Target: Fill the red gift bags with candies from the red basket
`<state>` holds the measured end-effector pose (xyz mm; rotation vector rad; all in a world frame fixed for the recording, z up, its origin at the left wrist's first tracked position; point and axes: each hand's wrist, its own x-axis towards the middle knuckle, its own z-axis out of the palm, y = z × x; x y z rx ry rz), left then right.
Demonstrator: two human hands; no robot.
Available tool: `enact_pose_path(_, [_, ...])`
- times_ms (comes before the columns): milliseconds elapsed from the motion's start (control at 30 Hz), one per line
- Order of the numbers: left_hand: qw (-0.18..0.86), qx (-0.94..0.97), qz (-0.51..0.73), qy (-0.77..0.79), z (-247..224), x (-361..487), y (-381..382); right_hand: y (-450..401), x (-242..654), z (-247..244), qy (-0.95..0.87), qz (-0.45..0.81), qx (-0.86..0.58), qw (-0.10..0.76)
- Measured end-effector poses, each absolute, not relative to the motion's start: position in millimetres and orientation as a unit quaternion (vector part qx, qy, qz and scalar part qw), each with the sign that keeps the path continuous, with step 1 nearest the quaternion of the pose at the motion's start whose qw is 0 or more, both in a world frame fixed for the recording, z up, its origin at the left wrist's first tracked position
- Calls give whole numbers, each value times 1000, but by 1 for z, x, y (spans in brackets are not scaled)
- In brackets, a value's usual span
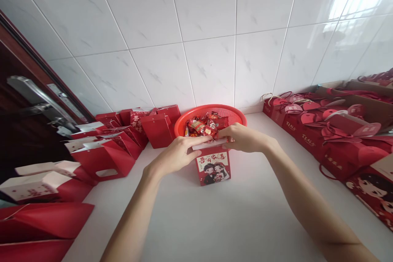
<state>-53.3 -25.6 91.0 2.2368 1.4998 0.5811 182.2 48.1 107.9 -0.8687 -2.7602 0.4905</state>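
Observation:
A red and cream box [214, 168] with a cartoon couple printed on its front stands upright on the white surface. My left hand [176, 151] grips the box's top left edge between thumb and fingers. At the top right edge, my right hand [242, 137] has its fingers closed on the box, by the pale flap. Right behind the box is a red mesh basket [238, 115] holding red wrapped candies [211, 123]. The fingertips of both hands are partly hidden.
Open red boxes [106, 157] stand in rows at the left on the white surface [196, 221]. Several red boxes with ribbons [310, 139] line the right side. A tiled wall [208, 65] rises behind, and a door handle [39, 94] is at the far left.

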Motion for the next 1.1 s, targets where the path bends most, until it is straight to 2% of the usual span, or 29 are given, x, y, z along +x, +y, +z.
enact_pose_path(167, [185,787,210,550,89,-52,-24,50,181,105,-933,172,-283,137])
enact_pose_path(367, [151,805,193,540,91,-48,-23,49,181,107,-916,253,-293,102])
enact_pose_path(533, [135,818,173,532,93,-49,-24,51,178,102,-922,244,-293,68])
enact_pose_path(633, [155,821,157,526,94,-51,-25,53,175,98,-924,220,-307,60])
enact_pose_path(833, [184,772,215,569,97,-56,-25,54,173,96,-927,215,-299,67])
enact_pose_path(1100, [211,760,200,581,91,-58,-21,53,172,94,-930,208,-296,72])
